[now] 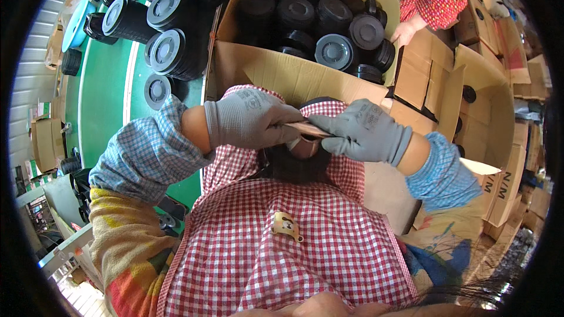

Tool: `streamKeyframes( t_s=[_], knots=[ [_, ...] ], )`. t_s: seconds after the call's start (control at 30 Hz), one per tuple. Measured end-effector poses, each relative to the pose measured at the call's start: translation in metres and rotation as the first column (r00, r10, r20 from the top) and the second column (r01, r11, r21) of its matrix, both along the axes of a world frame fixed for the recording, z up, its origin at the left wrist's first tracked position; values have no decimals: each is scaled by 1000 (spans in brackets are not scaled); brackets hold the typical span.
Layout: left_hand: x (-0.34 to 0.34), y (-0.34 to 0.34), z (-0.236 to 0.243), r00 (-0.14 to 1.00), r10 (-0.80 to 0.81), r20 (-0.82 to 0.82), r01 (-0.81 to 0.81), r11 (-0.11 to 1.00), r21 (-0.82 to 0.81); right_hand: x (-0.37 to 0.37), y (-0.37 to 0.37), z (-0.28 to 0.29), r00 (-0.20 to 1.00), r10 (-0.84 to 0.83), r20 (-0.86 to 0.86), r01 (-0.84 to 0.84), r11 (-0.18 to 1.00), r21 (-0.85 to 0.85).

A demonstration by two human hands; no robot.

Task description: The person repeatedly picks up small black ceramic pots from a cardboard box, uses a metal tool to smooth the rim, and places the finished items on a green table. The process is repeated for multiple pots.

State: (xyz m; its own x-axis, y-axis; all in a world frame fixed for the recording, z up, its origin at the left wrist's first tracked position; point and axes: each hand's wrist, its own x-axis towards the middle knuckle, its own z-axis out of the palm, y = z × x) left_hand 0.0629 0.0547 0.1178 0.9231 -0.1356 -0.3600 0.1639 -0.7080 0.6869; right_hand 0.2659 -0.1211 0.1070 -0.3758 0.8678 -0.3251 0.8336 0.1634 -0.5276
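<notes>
Both of my hands wear grey knit gloves and meet in front of my lap. My left hand [254, 119] is closed, pinching one end of a thin, flat brown strip [308, 129]. On the strip's other end my right hand [365, 131] is closed too, thumb pressed against it. Just below, a rounded brownish piece [304, 148] shows between the hands; whether it belongs to the strip I cannot tell. Beyond my hands stands an open cardboard box [252, 61] holding many stacks of black round lids or discs [336, 51].
To the left, more black disc stacks [167, 51] lie on a green worktable [103, 76], with a light blue basin [76, 23] at its far edge. Another person's hand [407, 30] rests by the box. More open cardboard boxes [490, 111] stand at right.
</notes>
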Motion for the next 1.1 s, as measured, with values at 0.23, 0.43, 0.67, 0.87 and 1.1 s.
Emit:
streamKeyframes(
  t_s=[0.23,0.43,0.67,0.87,1.1],
  knots=[
    [5,13,-26,995,99,-31,-103,980,-171,8,9,-62,967,20,-253,101,885,454],
    [49,38,-82,998,59,-5,-59,981,-185,-60,7,-29,914,-9,-406,137,948,287],
    [35,25,-124,501,652,568,-541,749,-383,-52,22,-43,213,-331,-919,205,935,-289],
    [-10,-63,0,626,-37,779,107,993,-39,-59,34,-35,-83,-490,-868,14,870,-493],
    [14,-92,-51,635,43,771,-91,996,20,-34,59,-55,312,-246,-918,133,968,-214]
  ],
)
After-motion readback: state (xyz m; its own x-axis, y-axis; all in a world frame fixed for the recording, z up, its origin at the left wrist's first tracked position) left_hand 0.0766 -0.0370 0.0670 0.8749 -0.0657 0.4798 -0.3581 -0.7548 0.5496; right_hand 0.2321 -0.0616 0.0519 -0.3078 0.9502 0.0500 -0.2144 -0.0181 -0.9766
